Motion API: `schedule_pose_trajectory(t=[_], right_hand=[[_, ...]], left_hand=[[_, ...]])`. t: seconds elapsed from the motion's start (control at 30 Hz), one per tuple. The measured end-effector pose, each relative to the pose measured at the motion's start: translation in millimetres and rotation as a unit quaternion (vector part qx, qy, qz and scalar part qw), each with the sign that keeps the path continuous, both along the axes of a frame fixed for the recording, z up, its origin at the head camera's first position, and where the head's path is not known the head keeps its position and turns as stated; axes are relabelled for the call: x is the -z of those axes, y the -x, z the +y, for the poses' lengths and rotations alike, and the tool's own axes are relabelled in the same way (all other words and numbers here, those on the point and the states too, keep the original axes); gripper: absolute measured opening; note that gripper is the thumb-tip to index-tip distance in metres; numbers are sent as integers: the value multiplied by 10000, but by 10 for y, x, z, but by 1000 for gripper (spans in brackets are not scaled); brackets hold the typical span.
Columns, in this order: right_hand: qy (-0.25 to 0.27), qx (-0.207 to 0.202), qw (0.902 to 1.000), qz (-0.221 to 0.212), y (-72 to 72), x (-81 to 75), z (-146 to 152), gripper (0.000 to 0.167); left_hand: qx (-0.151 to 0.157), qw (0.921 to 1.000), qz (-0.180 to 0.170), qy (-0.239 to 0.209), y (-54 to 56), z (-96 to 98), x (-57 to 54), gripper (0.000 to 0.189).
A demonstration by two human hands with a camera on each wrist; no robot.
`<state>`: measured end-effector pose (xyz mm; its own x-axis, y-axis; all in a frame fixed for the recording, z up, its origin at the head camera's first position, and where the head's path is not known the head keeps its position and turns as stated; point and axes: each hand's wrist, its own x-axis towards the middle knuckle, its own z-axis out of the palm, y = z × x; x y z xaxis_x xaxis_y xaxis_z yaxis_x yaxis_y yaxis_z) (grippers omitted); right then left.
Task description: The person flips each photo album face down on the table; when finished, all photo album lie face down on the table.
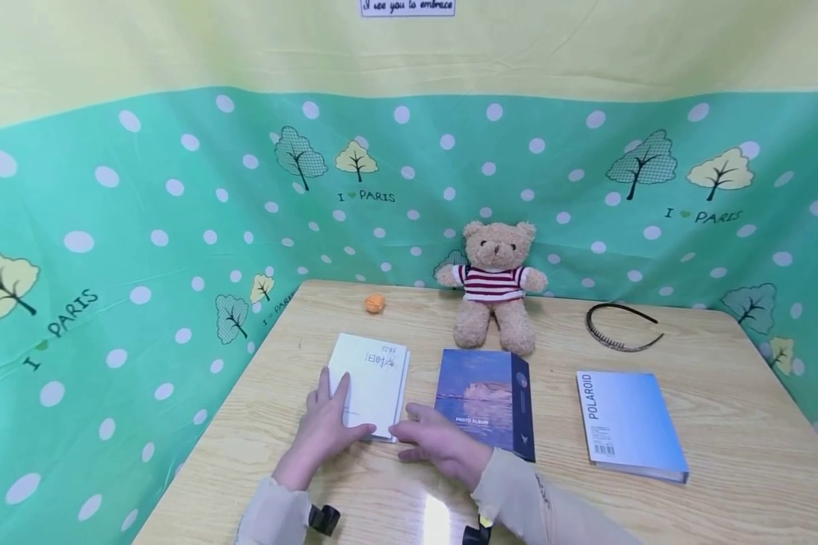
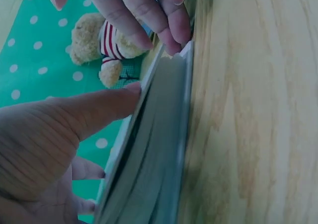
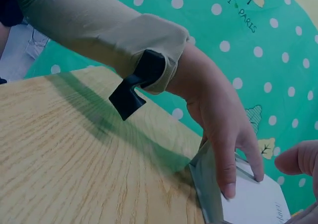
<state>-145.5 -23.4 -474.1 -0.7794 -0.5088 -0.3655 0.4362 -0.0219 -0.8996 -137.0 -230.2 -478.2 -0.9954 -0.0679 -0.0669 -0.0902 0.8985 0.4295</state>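
Observation:
A white book (image 1: 364, 382) with dark lettering lies on the table, seen edge-on with its pages (image 2: 154, 139) in the left wrist view. My left hand (image 1: 327, 420) rests spread on its cover, fingers along the left side and thumb near the lower edge. At the book's lower right corner, my right hand (image 1: 443, 443) touches it with its fingertips (image 2: 173, 45). Its thumb stays apart from the cover. In the right wrist view, the left hand (image 3: 223, 119) reaches down over the book. Partly behind the right hand lies a blue photo album (image 1: 480, 386).
A light blue Polaroid album (image 1: 630, 424) lies at the right. Behind it is a black headband (image 1: 616, 341). A teddy bear (image 1: 494, 288) in a striped shirt sits at the back, and a small orange object (image 1: 375, 303) lies near the table's far left edge.

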Motion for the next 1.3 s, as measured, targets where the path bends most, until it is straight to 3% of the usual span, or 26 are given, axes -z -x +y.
schedule_pose_trajectory(t=[0.4,0.7,1.3], right_hand=[[197,483,9984,-211,-69,20,-79,83],[378,433,9981,-229,-100,3,-83,83],[596,576,9955,-459,-81,98,-22,78]], left_hand=[[-48,9997,3,-244,7,-12,57,110],[8,9993,70,-354,15,-20,76,112],[-279,9967,-59,-753,17,-82,92,116]])
